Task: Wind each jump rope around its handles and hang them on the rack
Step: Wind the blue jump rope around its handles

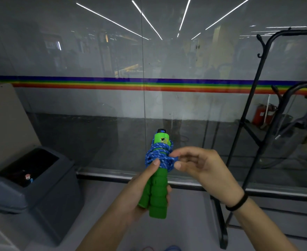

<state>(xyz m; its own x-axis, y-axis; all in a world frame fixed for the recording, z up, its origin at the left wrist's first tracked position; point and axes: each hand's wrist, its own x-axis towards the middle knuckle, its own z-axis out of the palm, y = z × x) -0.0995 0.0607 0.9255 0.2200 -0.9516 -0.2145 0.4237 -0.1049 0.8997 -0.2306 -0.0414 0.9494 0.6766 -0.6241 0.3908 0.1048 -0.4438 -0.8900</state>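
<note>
If right hand (pixel 201 167) lets go of pinched rope (pixel 159 156) end, loops could slip loose; left hand (pixel 145 189) squeezes green handles (pixel 158 194); rack (pixel 248 113) not reached yet

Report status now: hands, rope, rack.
Left hand grips green ribbed plastic handles. Right hand pinches blue speckled woven rope, wound around handles. Black metal rack at right, nothing blocking.

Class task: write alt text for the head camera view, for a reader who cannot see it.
The left hand grips two green ribbed plastic jump-rope handles upright, while the right hand pinches the blue-and-white braided rope coiled around their tops. A black metal hanging rack stands to the right, and a grey lidded bin to the left, before a glass wall.
</note>
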